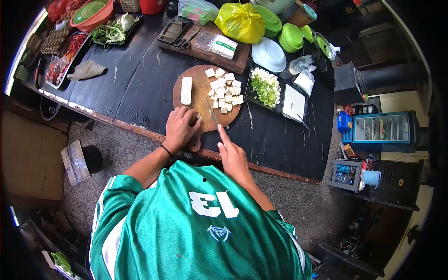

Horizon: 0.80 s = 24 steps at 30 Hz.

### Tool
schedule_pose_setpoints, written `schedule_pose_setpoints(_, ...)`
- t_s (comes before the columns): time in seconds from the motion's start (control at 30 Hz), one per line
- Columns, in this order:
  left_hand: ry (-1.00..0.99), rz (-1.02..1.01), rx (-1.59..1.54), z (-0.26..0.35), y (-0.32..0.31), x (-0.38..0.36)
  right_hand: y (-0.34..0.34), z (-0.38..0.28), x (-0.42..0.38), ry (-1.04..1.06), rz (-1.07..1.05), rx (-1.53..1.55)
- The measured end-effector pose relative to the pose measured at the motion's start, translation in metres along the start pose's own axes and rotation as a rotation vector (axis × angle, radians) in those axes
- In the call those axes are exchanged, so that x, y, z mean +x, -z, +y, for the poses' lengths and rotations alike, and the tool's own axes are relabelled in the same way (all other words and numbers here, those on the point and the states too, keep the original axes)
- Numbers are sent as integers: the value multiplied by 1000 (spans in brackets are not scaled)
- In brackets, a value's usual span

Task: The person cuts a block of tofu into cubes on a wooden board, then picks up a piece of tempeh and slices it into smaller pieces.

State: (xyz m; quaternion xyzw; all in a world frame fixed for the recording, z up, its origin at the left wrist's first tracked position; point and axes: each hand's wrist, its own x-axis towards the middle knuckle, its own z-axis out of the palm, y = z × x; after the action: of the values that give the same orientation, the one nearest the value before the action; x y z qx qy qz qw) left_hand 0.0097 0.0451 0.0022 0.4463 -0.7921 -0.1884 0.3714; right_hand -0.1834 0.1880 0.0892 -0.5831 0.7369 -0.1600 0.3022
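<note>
A round wooden cutting board (201, 80) with a handle lies near the front edge of the black table. On it are a white tofu block (186, 90) at the left and a heap of tofu cubes (226, 91) at the right. My left hand (181, 127) rests on the board's lower left with curled fingers, closed on a tofu piece (199, 116) that is mostly hidden. My right hand (234, 158) grips a knife (213, 115), index finger stretched along its spine. The blade stands over the board, just right of my left fingertips.
Right of the board sit a tray of chopped green and white vegetables (265, 87) and a white rectangular container (294, 101). Behind it, a wooden slab (219, 58) bears scissors (185, 42) and a white packet (224, 47). A cloth (87, 70) and a chili tray (70, 58) lie left.
</note>
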Motion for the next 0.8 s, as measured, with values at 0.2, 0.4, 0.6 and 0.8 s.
schedule_pose_setpoints(0.2,-52,-70,61,3,2,0,21,7,2,1,279,237)
schedule_pose_setpoints(0.4,-54,-146,-107,11,-4,22,9,33,-15,-120,309,278)
schedule_pose_setpoints(0.6,-54,-220,-126,20,-22,52,-1,54,-28,-191,283,287)
schedule_pose_setpoints(0.8,-148,-183,66,26,-32,49,-1,55,-34,-232,280,331)
